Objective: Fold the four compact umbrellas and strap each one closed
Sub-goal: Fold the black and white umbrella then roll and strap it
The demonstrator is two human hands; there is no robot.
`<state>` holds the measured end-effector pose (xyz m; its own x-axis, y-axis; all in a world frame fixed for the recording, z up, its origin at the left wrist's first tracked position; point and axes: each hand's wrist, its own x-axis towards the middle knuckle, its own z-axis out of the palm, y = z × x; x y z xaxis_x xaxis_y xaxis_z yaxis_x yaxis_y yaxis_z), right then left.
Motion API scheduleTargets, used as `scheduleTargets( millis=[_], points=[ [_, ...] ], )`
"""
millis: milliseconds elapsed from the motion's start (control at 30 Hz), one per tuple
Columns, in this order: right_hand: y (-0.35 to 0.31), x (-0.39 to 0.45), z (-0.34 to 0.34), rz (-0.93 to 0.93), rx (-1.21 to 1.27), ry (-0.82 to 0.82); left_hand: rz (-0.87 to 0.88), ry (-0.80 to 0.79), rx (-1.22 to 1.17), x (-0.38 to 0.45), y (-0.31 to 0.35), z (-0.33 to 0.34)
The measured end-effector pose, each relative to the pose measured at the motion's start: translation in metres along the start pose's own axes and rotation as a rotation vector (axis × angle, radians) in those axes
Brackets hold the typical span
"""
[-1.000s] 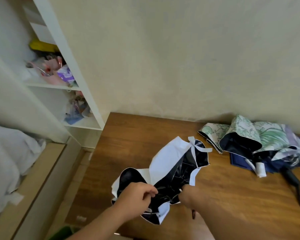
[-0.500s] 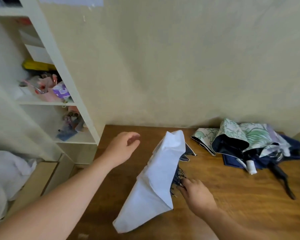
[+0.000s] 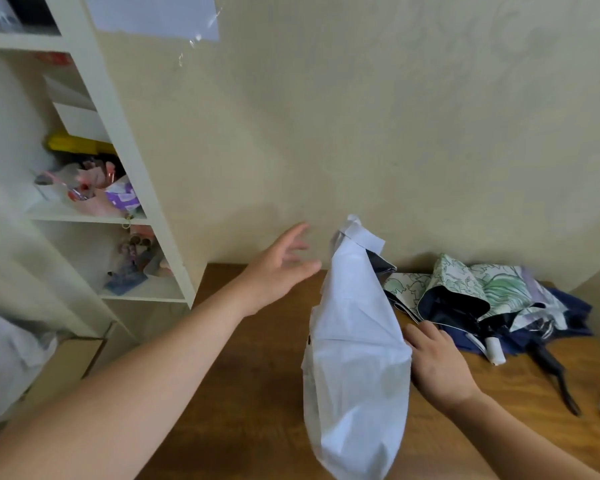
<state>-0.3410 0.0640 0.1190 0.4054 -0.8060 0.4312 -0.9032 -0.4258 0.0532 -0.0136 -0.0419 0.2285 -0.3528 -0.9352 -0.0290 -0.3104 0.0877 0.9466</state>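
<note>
One white umbrella [image 3: 357, 358] stands lifted in the lower centre of the frame, its canopy gathered into a long bundle with the strap end flopping at the top against the wall. To its right, in the right middle of the frame, a heap of further umbrellas [image 3: 499, 303] lies on the wooden table [image 3: 257, 358]: a green-and-white patterned canopy with a dark lining and navy fabric beneath; how many are in the heap cannot be counted with certainty. A black handle [image 3: 555, 379] sticks out toward the lower right.

No brand or writing can be read anywhere; the sheet of paper [image 3: 156, 13] taped to the wall at upper left looks blank.

The left hand [image 3: 278, 271] hovers in the air left of the white bundle, fingers spread and straight, holding nothing. The right hand [image 3: 437, 365] sits at the bundle's right edge, fingers reaching in under the fabric; whether they pinch it cannot be told.

A white shelf unit [image 3: 125, 161] with cluttered items fills the left.
</note>
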Motion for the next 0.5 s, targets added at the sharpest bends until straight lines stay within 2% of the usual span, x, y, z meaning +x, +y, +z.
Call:
scheduleTargets(
  millis=[133,333,433,500],
  points=[
    [0.003,0.000,0.006,-0.052,-0.067,-0.033,0.091,-0.017,0.256,0.013,0.017,0.015],
    [-0.007,0.003,0.005,-0.102,-0.083,-0.048,-0.093,-0.125,0.347,0.039,0.020,0.033],
    [-0.008,0.003,0.002,-0.099,-0.070,-0.050,-0.072,-0.151,0.506,0.044,0.011,0.034],
    [-0.007,0.003,0.000,-0.087,-0.066,-0.064,-0.040,-0.099,0.560,0.046,0.006,0.034]
  ],
)
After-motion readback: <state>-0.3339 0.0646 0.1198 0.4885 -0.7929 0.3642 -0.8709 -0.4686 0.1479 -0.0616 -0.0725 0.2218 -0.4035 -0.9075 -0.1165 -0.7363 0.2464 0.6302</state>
